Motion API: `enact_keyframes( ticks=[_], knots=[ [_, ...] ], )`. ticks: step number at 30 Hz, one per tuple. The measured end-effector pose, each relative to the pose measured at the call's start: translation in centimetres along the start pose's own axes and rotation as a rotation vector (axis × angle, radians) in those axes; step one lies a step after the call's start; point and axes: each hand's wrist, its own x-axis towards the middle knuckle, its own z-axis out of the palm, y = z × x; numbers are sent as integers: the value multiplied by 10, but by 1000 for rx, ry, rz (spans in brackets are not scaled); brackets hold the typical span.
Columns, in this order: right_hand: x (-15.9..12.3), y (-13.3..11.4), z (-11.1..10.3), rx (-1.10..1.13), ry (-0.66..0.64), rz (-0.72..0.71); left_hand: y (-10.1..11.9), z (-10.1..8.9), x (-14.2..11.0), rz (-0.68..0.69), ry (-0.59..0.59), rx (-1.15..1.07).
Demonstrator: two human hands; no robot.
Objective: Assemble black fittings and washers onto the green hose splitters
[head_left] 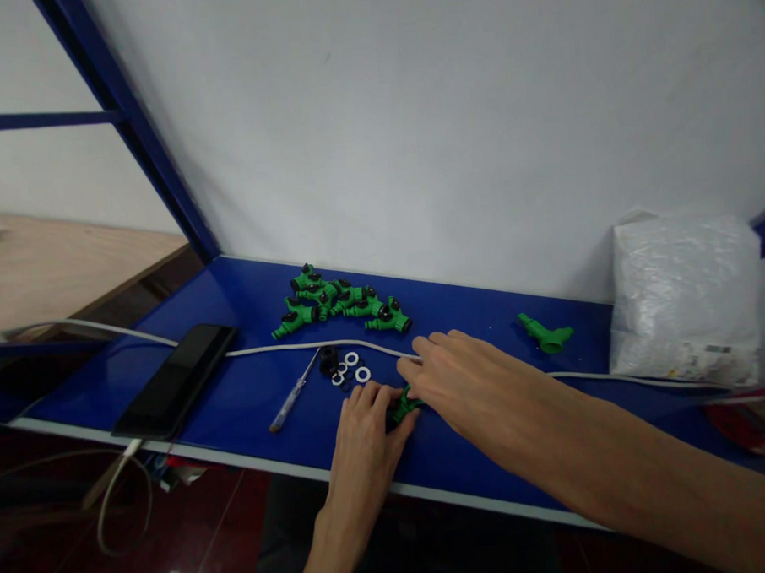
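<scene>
A green plastic Y-shaped hose connector (404, 405) is low over the blue shelf, mostly covered by my fingers. My left hand (367, 426) grips it from the left between thumb and fingers. From the right my right hand (446, 372) reaches over it, fingers bent and closed on its upper side; the fingertips are partly hidden. Just left of the hands lie white washers (363, 374), black rings and a black cap (328, 361). Beside them is a screwdriver (292, 398) with a clear handle. Behind these lies a group of several green connectors (342, 301) with black valve knobs.
A green connector body (549, 337) without knobs lies at right, near a white plastic-wrapped package (684, 299). A black phone (177, 380) rests at left over the front edge. A white cable (296, 348) crosses the blue shelf (492, 476), passing behind my hands. A wall stands behind.
</scene>
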Motion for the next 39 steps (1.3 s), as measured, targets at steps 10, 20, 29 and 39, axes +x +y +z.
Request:
enact_keyframes(
  ticks=[10,20,29,39],
  knots=[
    [-24,-2,1,-79,102,-83,-3,2,-1,15,32,44],
    [1,-6,8,-48,17,61,-5,4,0,79,95,26],
    [4,-3,15,50,3,75,-5,3,1,69,82,22],
    [-16,4,-1,177,31,-70,-6,3,2,71,71,-9]
  ],
)
